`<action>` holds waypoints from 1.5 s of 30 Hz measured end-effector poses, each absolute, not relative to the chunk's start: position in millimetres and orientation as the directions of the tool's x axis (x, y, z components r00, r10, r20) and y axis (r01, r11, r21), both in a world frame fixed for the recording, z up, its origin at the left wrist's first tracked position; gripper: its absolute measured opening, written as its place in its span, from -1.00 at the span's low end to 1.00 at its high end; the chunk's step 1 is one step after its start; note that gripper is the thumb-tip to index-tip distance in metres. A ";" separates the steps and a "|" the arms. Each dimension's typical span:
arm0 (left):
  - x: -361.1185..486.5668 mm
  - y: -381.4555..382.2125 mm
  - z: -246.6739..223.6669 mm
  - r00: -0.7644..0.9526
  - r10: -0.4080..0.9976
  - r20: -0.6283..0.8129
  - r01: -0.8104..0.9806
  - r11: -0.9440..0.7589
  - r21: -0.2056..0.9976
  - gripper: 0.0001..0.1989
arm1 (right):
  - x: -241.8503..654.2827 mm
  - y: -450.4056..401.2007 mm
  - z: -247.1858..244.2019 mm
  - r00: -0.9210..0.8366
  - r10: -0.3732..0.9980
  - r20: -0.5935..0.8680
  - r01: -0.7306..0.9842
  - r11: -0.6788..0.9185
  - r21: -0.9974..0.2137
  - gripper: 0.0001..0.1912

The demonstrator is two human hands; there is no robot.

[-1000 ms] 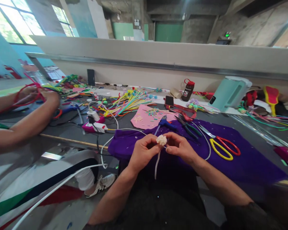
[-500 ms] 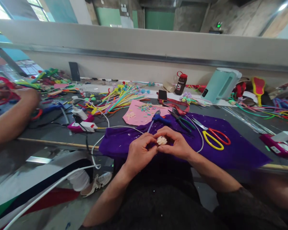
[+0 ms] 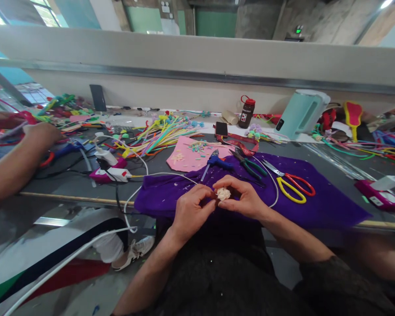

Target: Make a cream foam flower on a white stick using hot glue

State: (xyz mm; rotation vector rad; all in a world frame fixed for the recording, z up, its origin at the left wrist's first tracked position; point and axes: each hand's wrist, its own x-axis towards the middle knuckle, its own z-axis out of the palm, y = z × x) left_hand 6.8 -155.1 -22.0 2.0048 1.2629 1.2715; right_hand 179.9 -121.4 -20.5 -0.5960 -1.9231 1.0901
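Observation:
Between my two hands is a small cream-coloured ball of short tufted pieces (image 3: pixel 223 194), held over the near edge of a purple cloth (image 3: pixel 322 193). The thumb and fingers of my right hand (image 3: pixel 242 197) close around its right side. My left hand (image 3: pixel 194 208) is pinched at its left side; what those fingertips grip is hidden. Just beyond my hands lies a blue glue gun (image 3: pixel 222 162). Pliers with dark green handles (image 3: pixel 252 166) and scissors with red and yellow handles (image 3: pixel 291 186) rest on the cloth to the right.
A pink sheet (image 3: pixel 177 162) carries small cut pieces. Behind it lies a heap of coloured pipe cleaners (image 3: pixel 164 136). A white cable runs from a power strip (image 3: pixel 110 171). A bottle (image 3: pixel 246 113) and a mint kettle (image 3: pixel 301 115) stand behind. At left, another person's hand (image 3: pixel 41 131) works with pink strands.
The cream ball has turned slightly between my fingers, showing more of its tufted face. My hands stay nearly in place. The other person's hands at left have shifted a little to the right.

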 end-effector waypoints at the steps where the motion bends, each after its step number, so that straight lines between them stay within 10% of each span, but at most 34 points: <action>1: 6.7 -155.1 -22.5 0.152 0.872 0.464 0.458 -0.479 0.749 -0.92 | 180.2 -121.1 -21.1 -0.541 0.726 0.424 0.010 0.510 -0.860 -0.64; 45: 2.1 -155.6 -39.0 0.085 0.931 0.356 0.554 -0.341 0.760 -0.91 | 176.5 -119.9 -34.7 -0.537 0.783 0.314 0.082 0.419 -0.904 -0.69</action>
